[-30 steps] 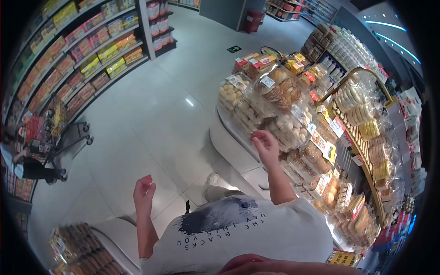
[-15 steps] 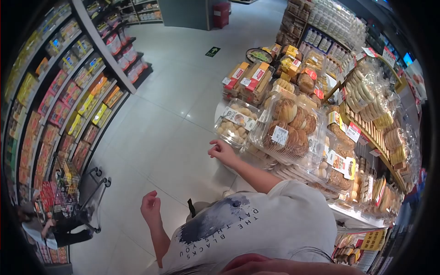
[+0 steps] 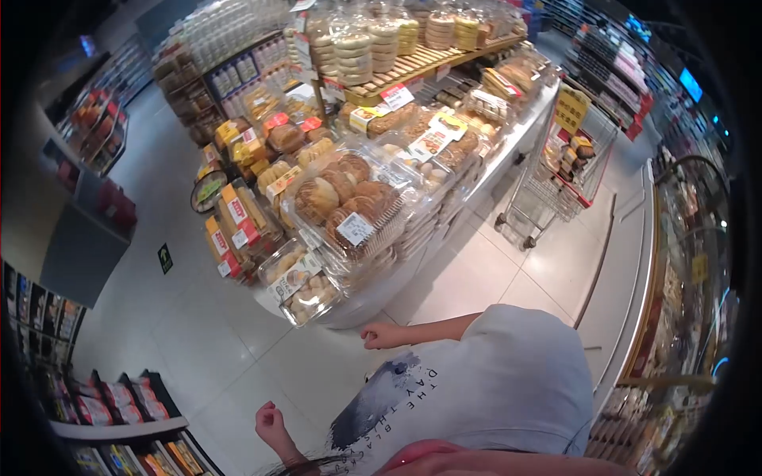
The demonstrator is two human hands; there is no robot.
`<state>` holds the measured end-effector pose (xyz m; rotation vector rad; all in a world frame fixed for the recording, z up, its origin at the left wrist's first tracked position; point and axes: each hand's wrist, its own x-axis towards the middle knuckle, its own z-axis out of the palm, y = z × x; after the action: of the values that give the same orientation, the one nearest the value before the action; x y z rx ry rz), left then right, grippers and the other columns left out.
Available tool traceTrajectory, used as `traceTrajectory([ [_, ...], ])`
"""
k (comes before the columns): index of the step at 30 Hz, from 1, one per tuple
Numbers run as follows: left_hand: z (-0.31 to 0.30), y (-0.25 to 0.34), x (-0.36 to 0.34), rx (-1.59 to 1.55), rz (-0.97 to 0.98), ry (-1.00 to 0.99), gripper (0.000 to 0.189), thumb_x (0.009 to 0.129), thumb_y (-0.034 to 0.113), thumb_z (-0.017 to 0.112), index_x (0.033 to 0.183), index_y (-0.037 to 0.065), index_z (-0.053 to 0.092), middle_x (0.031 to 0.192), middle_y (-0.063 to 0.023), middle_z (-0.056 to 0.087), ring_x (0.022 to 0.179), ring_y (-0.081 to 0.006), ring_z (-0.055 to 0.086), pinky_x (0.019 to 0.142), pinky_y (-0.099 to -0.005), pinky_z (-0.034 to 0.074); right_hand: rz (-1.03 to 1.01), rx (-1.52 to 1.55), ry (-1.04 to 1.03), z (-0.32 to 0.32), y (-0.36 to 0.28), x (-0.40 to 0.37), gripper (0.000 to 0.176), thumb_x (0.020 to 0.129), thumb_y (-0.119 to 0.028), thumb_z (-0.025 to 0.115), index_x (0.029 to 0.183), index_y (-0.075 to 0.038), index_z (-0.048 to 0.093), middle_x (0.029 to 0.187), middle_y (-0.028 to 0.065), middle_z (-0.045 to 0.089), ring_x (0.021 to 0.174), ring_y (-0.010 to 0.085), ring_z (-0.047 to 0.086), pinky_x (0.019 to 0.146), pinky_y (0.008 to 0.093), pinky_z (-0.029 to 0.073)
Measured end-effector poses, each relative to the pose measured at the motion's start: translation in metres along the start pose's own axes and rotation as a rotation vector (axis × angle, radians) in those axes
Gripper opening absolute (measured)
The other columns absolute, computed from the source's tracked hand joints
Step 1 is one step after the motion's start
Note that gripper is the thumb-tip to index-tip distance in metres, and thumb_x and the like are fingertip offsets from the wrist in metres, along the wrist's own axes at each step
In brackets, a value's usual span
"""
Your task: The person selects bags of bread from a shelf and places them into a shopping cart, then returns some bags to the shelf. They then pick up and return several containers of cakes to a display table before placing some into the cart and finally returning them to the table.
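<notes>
My right hand (image 3: pixel 382 335) hangs at my side just below the display's near corner, its fingers curled in and nothing visible in them. Lower and to the left, my left hand (image 3: pixel 271 420) is also loosely closed over the floor, with nothing seen in it. Closest to my right hand is a clear box of small round pastries (image 3: pixel 302 290) with a white label. Above it, a larger clear clamshell of round browned buns (image 3: pixel 340 194) tops a stack. Neither hand touches the packages.
Long yellow-and-red labelled packs (image 3: pixel 236 218) lie at the display's left end. A slatted wooden shelf (image 3: pixel 413 62) bears bagged round breads. A shopping cart (image 3: pixel 559 170) stands right of the display. Glass-fronted cases (image 3: pixel 675 293) line the right side; a low stocked shelf (image 3: pixel 119 428) is lower left.
My view has swung right, so the bread display sits further left and the cart and right-hand cases show. Both hands stay low and closed; the person with a cart at left is out of view.
</notes>
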<state>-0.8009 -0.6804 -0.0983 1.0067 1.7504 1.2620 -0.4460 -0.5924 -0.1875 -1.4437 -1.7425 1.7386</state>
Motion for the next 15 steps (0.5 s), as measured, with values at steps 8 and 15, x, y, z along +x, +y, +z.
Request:
traceTrajectory([
  [8,0.142,0.078,0.02,-0.218,0.194,-0.46,0.016,0.073,-0.007,0.054,0.079,0.005,0.046,0.1,-0.0121,0.055,0.093,-0.0202,0.053,0.088,-0.0327,0.04,0.085,0.366,0.437,-0.044,0.043,-0.101,0.034,0.075,-0.022,0.06,0.101,-0.001,0.054,0.074,0.0062,0.061,0.063,0.0129,0.058,0.059,0.0266,0.046],
  [15,0.296,0.1,-0.063,-0.042,0.294,-0.893,0.018,0.071,-0.008,0.057,0.077,0.004,0.046,0.101,-0.0113,0.053,0.095,-0.0203,0.053,0.088,-0.0323,0.04,0.178,0.533,0.794,-0.1,0.131,-0.244,0.035,0.075,-0.021,0.06,0.103,0.0,0.054,0.077,0.0075,0.062,0.066,0.0142,0.059,0.061,0.0267,0.046],
])
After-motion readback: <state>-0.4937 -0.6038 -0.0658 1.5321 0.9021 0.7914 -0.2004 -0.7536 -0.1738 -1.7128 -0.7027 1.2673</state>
